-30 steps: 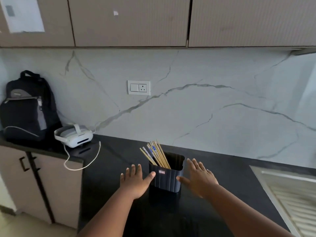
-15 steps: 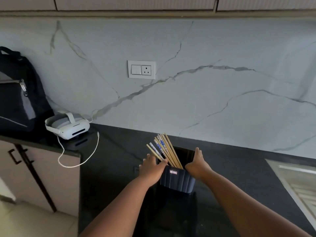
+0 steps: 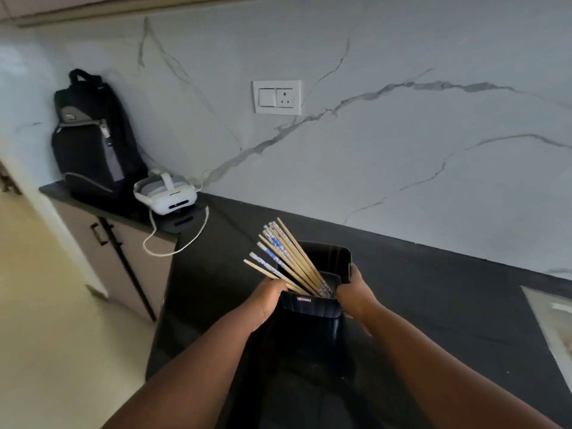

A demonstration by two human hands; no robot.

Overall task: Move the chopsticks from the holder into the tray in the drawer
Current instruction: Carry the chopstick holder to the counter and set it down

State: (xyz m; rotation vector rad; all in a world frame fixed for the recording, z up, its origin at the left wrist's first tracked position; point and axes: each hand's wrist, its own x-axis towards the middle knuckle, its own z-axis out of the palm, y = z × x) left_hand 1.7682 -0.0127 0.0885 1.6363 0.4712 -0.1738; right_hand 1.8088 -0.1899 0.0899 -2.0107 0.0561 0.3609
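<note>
A black ribbed holder (image 3: 312, 308) sits on the black countertop (image 3: 433, 298), tipped toward me. Several chopsticks (image 3: 284, 258), some plain wood and some with blue-and-white tops, lean out of it to the upper left. My left hand (image 3: 267, 300) grips the holder's left side, fingers curled over the rim by the chopsticks. My right hand (image 3: 356, 294) grips the right side, thumb over the rim. No drawer or tray is in view.
A black backpack (image 3: 93, 140) and a white headset (image 3: 165, 193) with a hanging white cable (image 3: 173, 243) stand at the counter's left end. A wall socket (image 3: 277, 97) is on the marble backsplash. A sink edge (image 3: 554, 323) shows at the right.
Both hands went from hovering open beside the holder to gripping its sides. The holder has tipped and come closer to me.
</note>
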